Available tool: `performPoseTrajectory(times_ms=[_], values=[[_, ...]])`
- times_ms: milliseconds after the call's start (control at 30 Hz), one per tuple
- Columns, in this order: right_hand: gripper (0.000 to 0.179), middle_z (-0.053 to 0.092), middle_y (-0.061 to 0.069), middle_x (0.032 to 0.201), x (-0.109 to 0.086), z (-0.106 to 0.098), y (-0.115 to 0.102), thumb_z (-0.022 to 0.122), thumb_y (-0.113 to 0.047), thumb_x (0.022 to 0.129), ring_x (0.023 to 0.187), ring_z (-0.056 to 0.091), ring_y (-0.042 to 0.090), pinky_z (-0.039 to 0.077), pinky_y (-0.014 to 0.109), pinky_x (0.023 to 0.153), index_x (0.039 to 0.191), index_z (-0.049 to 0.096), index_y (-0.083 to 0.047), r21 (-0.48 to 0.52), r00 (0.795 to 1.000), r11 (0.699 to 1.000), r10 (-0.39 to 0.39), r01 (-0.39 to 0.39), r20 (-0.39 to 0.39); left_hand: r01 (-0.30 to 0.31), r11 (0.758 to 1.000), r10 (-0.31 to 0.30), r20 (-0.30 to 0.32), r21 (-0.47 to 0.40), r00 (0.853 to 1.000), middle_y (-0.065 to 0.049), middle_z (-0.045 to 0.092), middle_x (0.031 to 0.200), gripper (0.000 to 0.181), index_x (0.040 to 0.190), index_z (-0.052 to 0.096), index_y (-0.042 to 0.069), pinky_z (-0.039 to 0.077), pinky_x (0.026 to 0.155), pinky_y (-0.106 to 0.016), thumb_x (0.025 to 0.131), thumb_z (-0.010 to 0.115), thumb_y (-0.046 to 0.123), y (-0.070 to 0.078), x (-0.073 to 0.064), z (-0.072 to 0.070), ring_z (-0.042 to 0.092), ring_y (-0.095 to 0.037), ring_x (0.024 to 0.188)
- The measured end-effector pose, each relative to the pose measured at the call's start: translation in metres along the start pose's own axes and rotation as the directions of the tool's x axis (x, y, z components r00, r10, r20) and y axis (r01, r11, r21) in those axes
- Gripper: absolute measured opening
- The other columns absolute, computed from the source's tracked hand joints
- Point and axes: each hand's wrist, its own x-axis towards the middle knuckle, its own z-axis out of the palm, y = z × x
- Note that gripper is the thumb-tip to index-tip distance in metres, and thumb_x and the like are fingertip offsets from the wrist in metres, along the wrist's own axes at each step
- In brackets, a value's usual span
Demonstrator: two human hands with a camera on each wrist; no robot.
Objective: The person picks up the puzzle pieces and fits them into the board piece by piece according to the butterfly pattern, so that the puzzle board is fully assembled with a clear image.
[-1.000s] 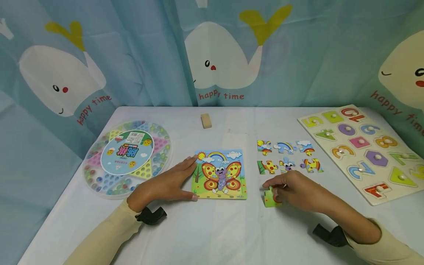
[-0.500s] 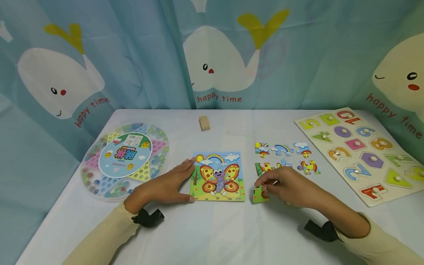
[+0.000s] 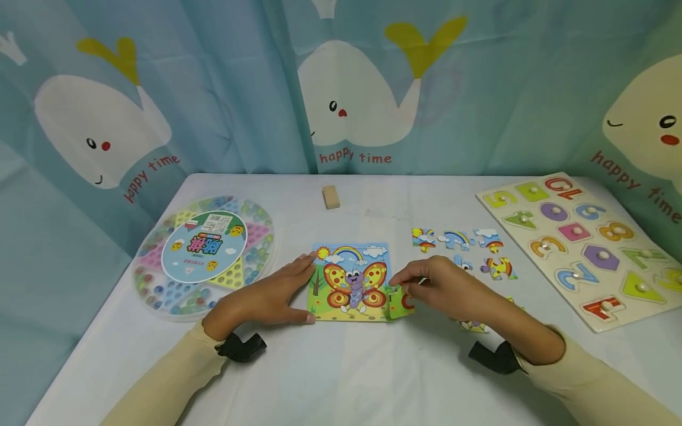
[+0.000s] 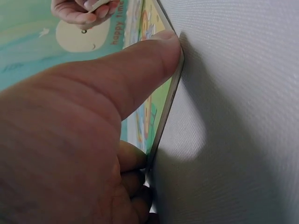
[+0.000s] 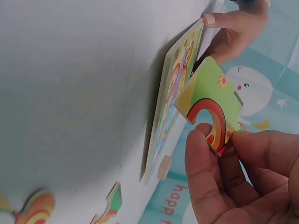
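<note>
My left hand (image 3: 269,293) lies along the left side of a square butterfly jigsaw board (image 3: 346,313), its thumb and fingers fairly straight and touching the edge. In the left wrist view the thumb (image 4: 154,51) rests at the board's edge. Thumb and fingertips of my right hand (image 3: 447,290) pinch a green jigsaw piece (image 5: 217,86) with a red-orange curve and small flowers. That piece is tilted and overlaps the board's right edge in the head view. Several loose jigsaw pieces (image 3: 499,268) lie beyond the right hand, some partly hidden by it.
Left of the board sits a round marble game box (image 3: 256,207) with a star pattern. At the right is a number-and-shape peg board (image 3: 575,307). A small wooden block (image 3: 331,197) stands toward the back, before the whale-print curtain (image 3: 240,106).
My right hand has moved left with the green jigsaw piece, from beside the loose pieces to the board's right edge. The left hand has stayed on the board's left side.
</note>
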Motion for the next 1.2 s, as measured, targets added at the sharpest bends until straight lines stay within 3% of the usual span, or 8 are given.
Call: performPoseTrajectory(times_ms=[333, 767, 1000, 1200], values=[[0.025, 0.069, 0.000, 0.092, 0.024, 0.012, -0.014, 0.056, 0.009, 0.090, 0.073, 0.062, 0.018, 0.050, 0.025, 0.060, 0.103, 0.073, -0.002, 0.054, 0.996, 0.995, -0.076, 0.079, -0.051, 0.008, 1.000, -0.008, -0.002, -0.009, 1.000, -0.006, -0.002, 0.163, 0.100, 0.155, 0.015, 0.001, 0.012, 0.116, -0.046, 0.086, 0.070, 0.048, -0.001, -0.003, 0.003, -0.002, -0.025, 0.147], [0.021, 0.068, 0.004, 0.094, 0.048, 0.032, -0.019, 0.060, 0.006, 0.090, 0.077, 0.059, 0.012, 0.053, 0.027, 0.066, 0.105, 0.073, -0.001, 0.049, 0.994, 0.993, -0.108, 0.107, 0.006, -0.024, 0.999, 0.025, 0.013, -0.046, 1.000, -0.005, -0.006, 0.162, 0.096, 0.155, 0.014, 0.001, 0.009, 0.117, -0.046, 0.088, 0.070, 0.043, -0.002, -0.001, 0.000, -0.005, -0.025, 0.147], [0.018, 0.068, 0.003, 0.092, 0.058, 0.040, -0.027, 0.062, 0.004, 0.091, 0.067, 0.061, 0.010, 0.053, 0.025, 0.060, 0.105, 0.072, 0.002, 0.073, 0.992, 0.990, -0.126, 0.124, 0.019, -0.031, 0.998, 0.032, 0.014, -0.049, 0.999, -0.005, -0.006, 0.162, 0.098, 0.154, 0.015, 0.000, 0.008, 0.117, -0.047, 0.088, 0.071, 0.044, -0.004, 0.000, -0.001, -0.005, -0.026, 0.147], [0.019, 0.070, 0.001, 0.093, 0.068, 0.044, -0.032, 0.064, 0.002, 0.090, 0.063, 0.056, 0.007, 0.050, 0.023, 0.057, 0.107, 0.073, 0.000, 0.016, 0.989, 0.989, -0.149, 0.149, 0.011, -0.045, 0.997, 0.046, 0.012, -0.061, 0.999, -0.004, -0.006, 0.162, 0.098, 0.154, 0.014, 0.001, 0.008, 0.116, -0.048, 0.087, 0.071, 0.044, -0.004, 0.000, -0.001, -0.005, -0.027, 0.147]])
